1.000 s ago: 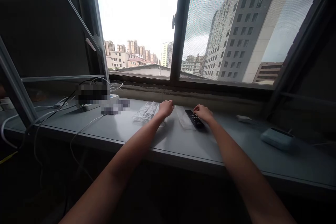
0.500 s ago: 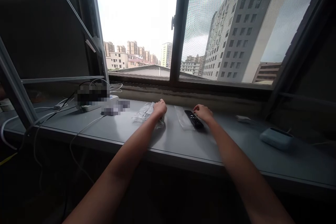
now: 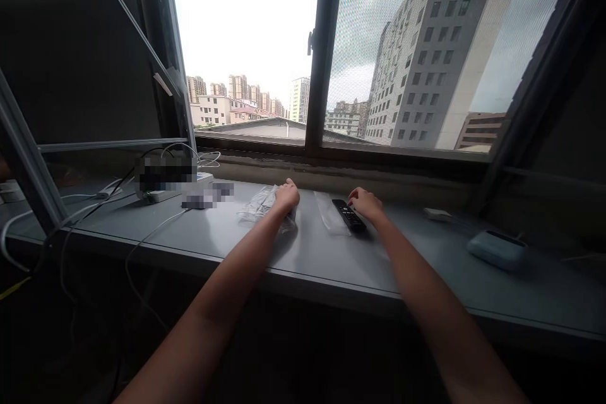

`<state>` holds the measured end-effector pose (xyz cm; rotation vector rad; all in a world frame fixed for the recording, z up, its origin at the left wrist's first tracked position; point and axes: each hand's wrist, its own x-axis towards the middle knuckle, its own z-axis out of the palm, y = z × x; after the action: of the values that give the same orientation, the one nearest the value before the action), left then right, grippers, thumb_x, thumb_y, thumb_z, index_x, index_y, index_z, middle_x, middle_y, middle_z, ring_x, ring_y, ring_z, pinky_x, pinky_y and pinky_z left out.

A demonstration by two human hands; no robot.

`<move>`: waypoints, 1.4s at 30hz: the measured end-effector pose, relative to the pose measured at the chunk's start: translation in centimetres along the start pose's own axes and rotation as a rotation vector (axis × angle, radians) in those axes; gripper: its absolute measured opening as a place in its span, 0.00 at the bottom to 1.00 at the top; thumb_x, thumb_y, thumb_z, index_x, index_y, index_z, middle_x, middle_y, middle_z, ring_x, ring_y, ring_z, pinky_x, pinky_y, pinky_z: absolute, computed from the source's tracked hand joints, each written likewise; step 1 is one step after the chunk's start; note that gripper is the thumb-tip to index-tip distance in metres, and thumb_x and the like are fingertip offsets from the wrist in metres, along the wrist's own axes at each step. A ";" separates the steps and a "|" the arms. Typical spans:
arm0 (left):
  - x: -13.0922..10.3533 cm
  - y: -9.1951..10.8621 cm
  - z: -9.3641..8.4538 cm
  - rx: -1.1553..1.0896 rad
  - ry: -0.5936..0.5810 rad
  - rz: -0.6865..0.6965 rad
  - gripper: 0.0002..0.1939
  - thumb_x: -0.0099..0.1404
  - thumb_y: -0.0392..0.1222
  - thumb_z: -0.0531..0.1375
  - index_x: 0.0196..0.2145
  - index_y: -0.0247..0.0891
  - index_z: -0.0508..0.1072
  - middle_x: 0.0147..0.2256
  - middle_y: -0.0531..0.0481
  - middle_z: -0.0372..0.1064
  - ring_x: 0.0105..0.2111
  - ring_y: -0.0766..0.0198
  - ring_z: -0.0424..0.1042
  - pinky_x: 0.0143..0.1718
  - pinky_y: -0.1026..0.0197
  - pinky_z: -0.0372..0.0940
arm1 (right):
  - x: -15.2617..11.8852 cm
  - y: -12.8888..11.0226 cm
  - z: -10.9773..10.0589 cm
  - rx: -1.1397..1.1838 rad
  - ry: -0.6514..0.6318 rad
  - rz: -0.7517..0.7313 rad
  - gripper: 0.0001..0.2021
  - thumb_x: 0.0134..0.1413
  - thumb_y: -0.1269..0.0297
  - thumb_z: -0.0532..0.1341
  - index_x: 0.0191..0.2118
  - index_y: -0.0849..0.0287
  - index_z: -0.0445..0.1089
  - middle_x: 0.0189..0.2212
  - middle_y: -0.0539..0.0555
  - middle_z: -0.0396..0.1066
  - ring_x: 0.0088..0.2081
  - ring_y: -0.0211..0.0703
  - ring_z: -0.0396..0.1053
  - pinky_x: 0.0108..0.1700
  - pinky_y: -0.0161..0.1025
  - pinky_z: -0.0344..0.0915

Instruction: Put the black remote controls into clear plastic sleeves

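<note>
My left hand (image 3: 287, 196) rests at the right end of a crumpled pile of clear plastic bags (image 3: 258, 205). Its back faces me, so most of its fingers are hidden. My right hand (image 3: 366, 202) hovers by the upper right side of a black remote control (image 3: 349, 216), with bent fingers slightly apart and nothing visible between them. The remote lies at a slant, buttons up, along the right edge of a flat clear plastic bag (image 3: 330, 218). Whether the right fingertips touch the remote, I cannot tell.
Both arms reach over the front edge of a grey table (image 3: 312, 259) under a window. Blurred items, a white power strip (image 3: 204, 178) and cables are at left, beside a metal frame (image 3: 29, 158). To the right are a small white object (image 3: 437, 214) and a blue-grey case (image 3: 497, 249).
</note>
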<state>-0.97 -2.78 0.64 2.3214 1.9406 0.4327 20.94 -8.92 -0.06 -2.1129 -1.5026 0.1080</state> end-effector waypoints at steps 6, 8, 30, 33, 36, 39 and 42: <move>-0.2 0.0 0.0 0.036 -0.003 0.021 0.23 0.67 0.30 0.47 0.59 0.25 0.59 0.59 0.27 0.61 0.60 0.49 0.60 0.54 0.55 0.58 | -0.1 -0.1 -0.1 -0.010 -0.014 -0.015 0.11 0.58 0.72 0.54 0.43 0.53 0.68 0.37 0.50 0.79 0.46 0.47 0.73 0.42 0.40 0.62; -0.1 0.0 0.0 0.029 -0.012 0.014 0.23 0.67 0.30 0.47 0.60 0.25 0.58 0.60 0.27 0.59 0.61 0.48 0.59 0.54 0.56 0.58 | -0.2 -0.1 -0.2 -0.014 -0.035 -0.020 0.11 0.59 0.71 0.53 0.44 0.53 0.68 0.39 0.49 0.79 0.47 0.48 0.72 0.43 0.40 0.62; 0.0 -0.1 0.3 0.043 0.017 0.036 0.22 0.68 0.30 0.47 0.58 0.27 0.61 0.58 0.28 0.62 0.59 0.48 0.62 0.53 0.54 0.60 | -0.7 -0.5 -0.4 -0.093 -0.081 -0.031 0.14 0.59 0.68 0.56 0.49 0.52 0.70 0.47 0.50 0.76 0.50 0.45 0.70 0.43 0.38 0.62; 0.0 -0.1 0.2 0.025 0.016 0.029 0.22 0.68 0.30 0.47 0.58 0.26 0.60 0.58 0.28 0.62 0.59 0.48 0.62 0.52 0.55 0.60 | -0.7 -0.4 -0.3 -0.115 -0.061 -0.041 0.11 0.60 0.64 0.58 0.48 0.53 0.70 0.45 0.50 0.76 0.48 0.45 0.71 0.42 0.37 0.61; 0.0 -0.1 0.2 0.024 0.009 0.028 0.22 0.68 0.31 0.47 0.58 0.26 0.60 0.58 0.29 0.62 0.59 0.48 0.62 0.52 0.55 0.60 | -0.6 -0.4 -0.1 -0.133 -0.032 -0.045 0.09 0.60 0.61 0.60 0.45 0.54 0.70 0.43 0.51 0.77 0.46 0.45 0.72 0.39 0.36 0.61; 0.0 -0.1 0.2 0.032 0.013 0.036 0.21 0.68 0.31 0.47 0.58 0.27 0.62 0.57 0.30 0.63 0.59 0.49 0.61 0.53 0.55 0.60 | -0.5 -0.3 0.0 -0.147 -0.008 -0.046 0.07 0.59 0.60 0.61 0.42 0.53 0.71 0.41 0.51 0.77 0.45 0.44 0.73 0.38 0.35 0.61; -0.1 -0.1 0.3 0.047 0.035 0.034 0.21 0.69 0.31 0.46 0.58 0.28 0.62 0.56 0.31 0.64 0.58 0.50 0.62 0.53 0.56 0.60 | -0.5 -0.3 0.0 -0.152 0.005 -0.058 0.05 0.58 0.60 0.62 0.38 0.53 0.73 0.40 0.50 0.77 0.44 0.44 0.73 0.38 0.35 0.61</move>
<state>-0.99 -2.81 0.33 2.3944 1.9499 0.4384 20.48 -9.24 -0.05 -2.1826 -1.6135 -0.0336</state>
